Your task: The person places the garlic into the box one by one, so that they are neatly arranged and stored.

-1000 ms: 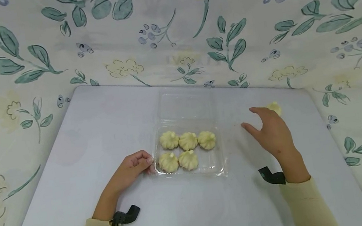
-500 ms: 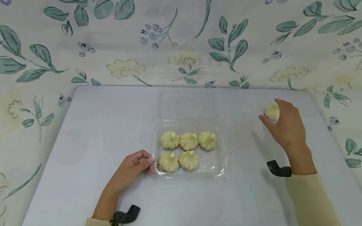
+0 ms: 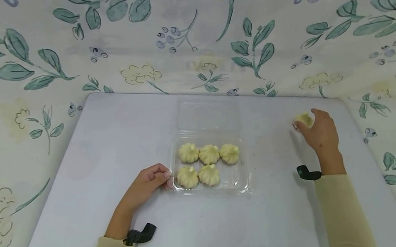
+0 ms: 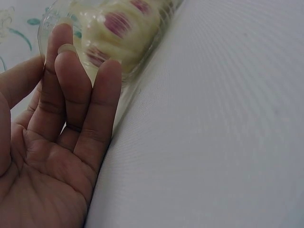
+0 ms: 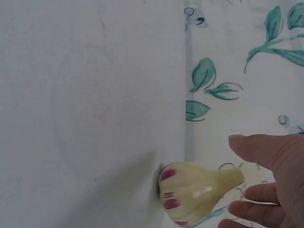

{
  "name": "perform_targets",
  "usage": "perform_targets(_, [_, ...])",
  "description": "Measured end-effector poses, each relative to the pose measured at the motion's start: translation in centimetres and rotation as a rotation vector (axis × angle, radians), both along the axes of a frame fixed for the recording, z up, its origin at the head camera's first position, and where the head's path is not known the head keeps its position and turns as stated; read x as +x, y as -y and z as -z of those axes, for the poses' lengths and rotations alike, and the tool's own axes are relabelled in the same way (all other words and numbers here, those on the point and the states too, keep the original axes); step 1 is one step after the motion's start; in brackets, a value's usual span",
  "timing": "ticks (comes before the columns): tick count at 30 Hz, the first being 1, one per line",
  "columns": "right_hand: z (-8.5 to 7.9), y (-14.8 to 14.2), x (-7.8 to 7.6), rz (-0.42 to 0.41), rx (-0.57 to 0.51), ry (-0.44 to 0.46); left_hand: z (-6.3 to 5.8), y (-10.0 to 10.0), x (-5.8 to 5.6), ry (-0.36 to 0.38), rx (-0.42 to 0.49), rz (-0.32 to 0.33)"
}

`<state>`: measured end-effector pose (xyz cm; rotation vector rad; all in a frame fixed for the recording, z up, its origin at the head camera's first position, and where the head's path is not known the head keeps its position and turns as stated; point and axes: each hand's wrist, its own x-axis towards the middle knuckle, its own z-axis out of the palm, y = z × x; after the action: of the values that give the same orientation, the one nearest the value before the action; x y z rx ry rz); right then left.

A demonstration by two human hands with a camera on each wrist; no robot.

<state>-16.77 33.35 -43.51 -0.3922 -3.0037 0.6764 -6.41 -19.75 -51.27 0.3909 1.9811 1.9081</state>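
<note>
A clear plastic clamshell container (image 3: 229, 184) lies on the table with its lid folded back. In it sit several pale yellow garlic bulbs (image 3: 209, 154) in two rows, and the front-right spot is bare. My left hand (image 3: 150, 182) pinches the container's left edge between thumb and fingers; in the left wrist view the other fingers lie alongside the wall. Far to the right, my right hand (image 3: 320, 131) is around a single garlic bulb (image 3: 304, 120). In the right wrist view a gap shows between thumb, fingers and this purple-streaked bulb (image 5: 192, 192), whose stem points toward the hand.
The white table (image 3: 211, 233) ends at the back against a flower-printed cloth (image 3: 183, 67). The lone bulb stands near the table's back right corner. The container's lid (image 3: 207, 115) reaches toward the back edge. A black wrist camera (image 3: 308, 173) sits on each wrist.
My right hand has moved to the right, to the lone bulb, and its fingers and thumb now stand either side of it. The left hand has stayed at the container's edge.
</note>
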Motion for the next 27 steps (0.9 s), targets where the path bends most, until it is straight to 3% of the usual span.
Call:
perform_targets(7, [1.6, -0.9, -0.7, 0.016, -0.02, -0.009, -0.1, -0.1, 0.1, 0.011, -0.019, 0.0])
perform_targets(13, [2.5, -1.7, -0.6, 0.016, -0.03, -0.081, -0.3, 0.0, -0.2, -0.006, -0.012, 0.004])
perform_targets(16, [2.8, -2.0, -0.6, 0.034, -0.06, -0.127, -0.1, 0.0, -0.2, -0.008, -0.025, 0.002])
perform_targets(27, [4.0, -2.1, -1.0, 0.106, -0.163, -0.157, -0.1, 0.1, -0.2, -0.01, -0.013, 0.013])
